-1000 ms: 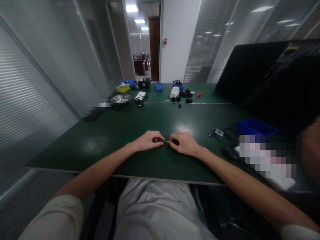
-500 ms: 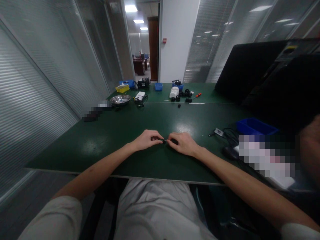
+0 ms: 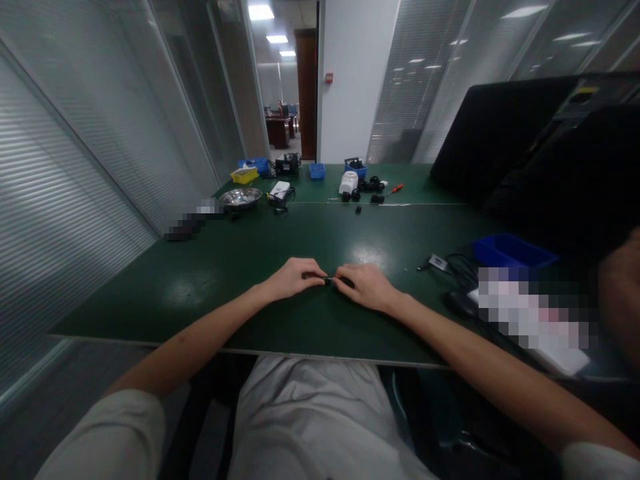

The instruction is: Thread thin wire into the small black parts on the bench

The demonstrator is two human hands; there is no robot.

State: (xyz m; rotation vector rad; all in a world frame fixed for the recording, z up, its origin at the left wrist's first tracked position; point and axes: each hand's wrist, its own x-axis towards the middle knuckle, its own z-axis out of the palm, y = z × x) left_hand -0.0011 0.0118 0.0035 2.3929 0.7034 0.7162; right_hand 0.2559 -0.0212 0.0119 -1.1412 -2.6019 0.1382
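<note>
Near the middle of the green table [image 3: 280, 327], my left hand [image 3: 296, 278] and my right hand [image 3: 365, 285] meet almost fingertip to fingertip. Between them is a small black piece [image 3: 328, 281], which both hands pinch from either side. Thumb and fingers of my left hand close on its left side. My right hand has its fingertips pressed together at the right side, where a small light-coloured bit shows. The fingers cover much of the piece, and its details are too small to tell.
At the right are a blue tray [image 3: 513, 252], cables, a blurred-out white item and part of another person's hand [image 3: 623, 287]. Dark monitors stand behind. Along the back are a metal bowl [image 3: 241, 199], a white device [image 3: 349, 183], small bins and a red screwdriver [image 3: 397, 188].
Both hands stay nearly in place around the small black piece. The whole view has shifted very slightly.
</note>
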